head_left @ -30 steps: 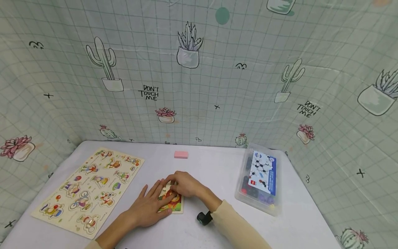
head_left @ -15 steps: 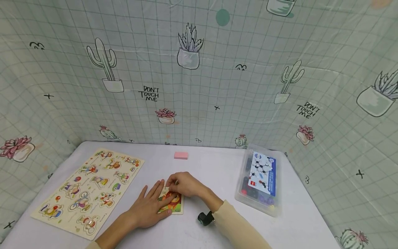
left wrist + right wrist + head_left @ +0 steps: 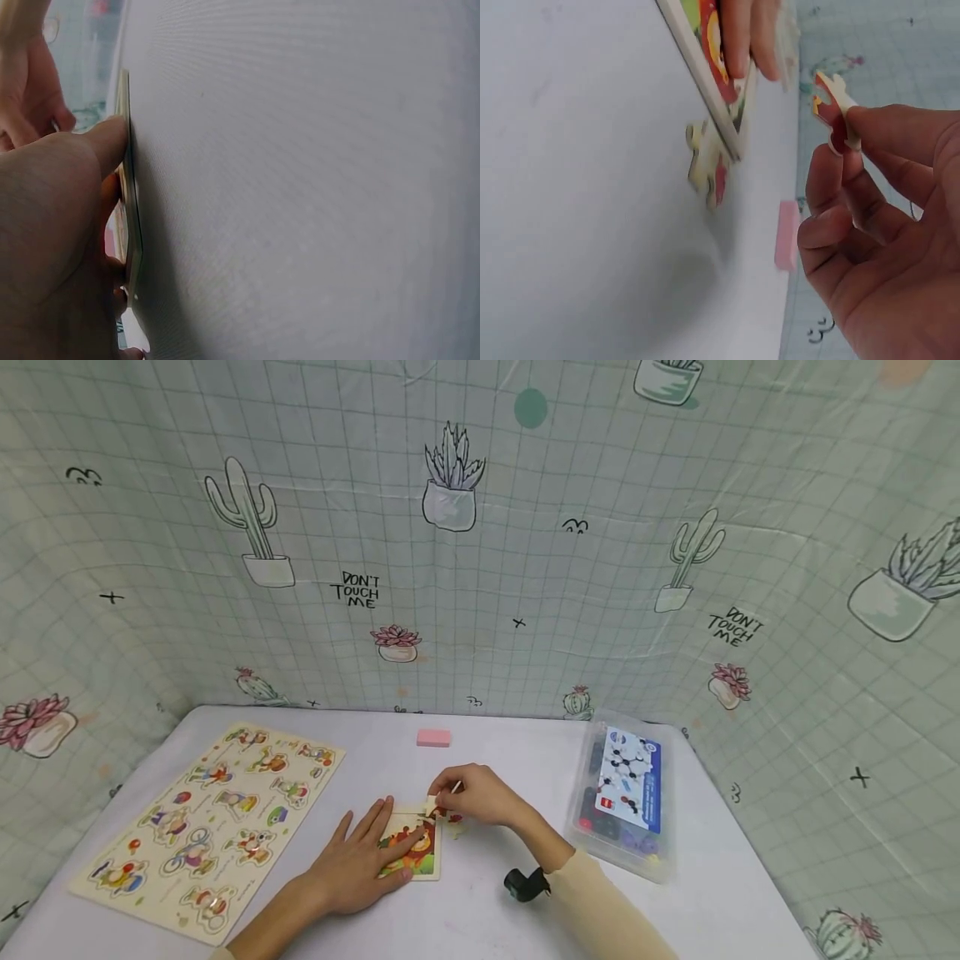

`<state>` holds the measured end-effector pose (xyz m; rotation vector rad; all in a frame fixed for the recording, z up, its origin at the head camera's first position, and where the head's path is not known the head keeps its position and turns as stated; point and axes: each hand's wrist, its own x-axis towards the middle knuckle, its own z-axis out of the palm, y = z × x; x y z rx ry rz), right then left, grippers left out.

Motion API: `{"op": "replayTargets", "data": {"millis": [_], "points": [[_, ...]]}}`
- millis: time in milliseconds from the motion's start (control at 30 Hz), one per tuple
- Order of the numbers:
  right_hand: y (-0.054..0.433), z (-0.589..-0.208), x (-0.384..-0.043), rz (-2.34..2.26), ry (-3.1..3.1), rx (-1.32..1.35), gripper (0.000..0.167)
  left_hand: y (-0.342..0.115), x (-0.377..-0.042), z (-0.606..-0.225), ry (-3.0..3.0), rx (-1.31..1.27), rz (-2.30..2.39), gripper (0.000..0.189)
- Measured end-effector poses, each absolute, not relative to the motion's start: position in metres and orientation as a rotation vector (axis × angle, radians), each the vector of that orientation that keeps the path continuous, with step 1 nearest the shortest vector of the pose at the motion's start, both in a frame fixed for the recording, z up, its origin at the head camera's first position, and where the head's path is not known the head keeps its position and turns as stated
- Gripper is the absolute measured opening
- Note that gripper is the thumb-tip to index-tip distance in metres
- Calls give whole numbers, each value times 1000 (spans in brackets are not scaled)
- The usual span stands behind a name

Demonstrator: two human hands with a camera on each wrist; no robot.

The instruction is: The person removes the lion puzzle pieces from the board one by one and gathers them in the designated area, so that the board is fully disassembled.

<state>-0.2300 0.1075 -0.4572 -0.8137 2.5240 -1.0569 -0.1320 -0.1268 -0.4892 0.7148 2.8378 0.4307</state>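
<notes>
A small framed jigsaw puzzle with a lion picture lies on the table. Spread fingers of my left hand rest on its left part and across the picture. At the puzzle's upper right corner, my right hand pinches a jigsaw piece between thumb and fingertips, held up off the board. A second, blurred jigsaw piece is just outside the frame's corner; whether it touches the table I cannot tell. In the left wrist view, my left thumb is at the puzzle's edge.
On the left lies a large board with several cartoon figure pieces. A pink block sits near the back edge. To the right stands a clear plastic case with a molecule-printed label. A black device is at my right wrist.
My right hand has moved right from the puzzle's top edge and lifted a jigsaw piece away. Another piece now shows right of the frame. My left hand stays on the puzzle.
</notes>
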Motion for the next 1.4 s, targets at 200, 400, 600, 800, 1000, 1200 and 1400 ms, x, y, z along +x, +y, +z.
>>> {"op": "replayTargets", "data": {"millis": [200, 400, 600, 800, 1000, 1200, 1400], "points": [[140, -463, -225, -1086, 2510, -660, 13, -127, -132, -491, 2847, 719, 433, 58], [159, -476, -218, -1111, 2501, -550, 12, -128, -132, -492, 2847, 719, 443, 58], [162, -485, -219, -1101, 2529, -535, 12, -128, -133, -493, 2844, 722, 448, 59], [159, -485, -218, -1054, 2601, -589, 10, -129, -133, -493, 2840, 721, 458, 59], [156, -488, -217, -979, 2697, -613, 7, -129, -132, -492, 2847, 732, 453, 59], [153, -487, -212, -944, 2751, -630, 5, -129, -132, -492, 2851, 735, 452, 59], [149, -485, -209, -906, 2795, -621, 6, -129, -132, -492, 2851, 725, 443, 59]]}}
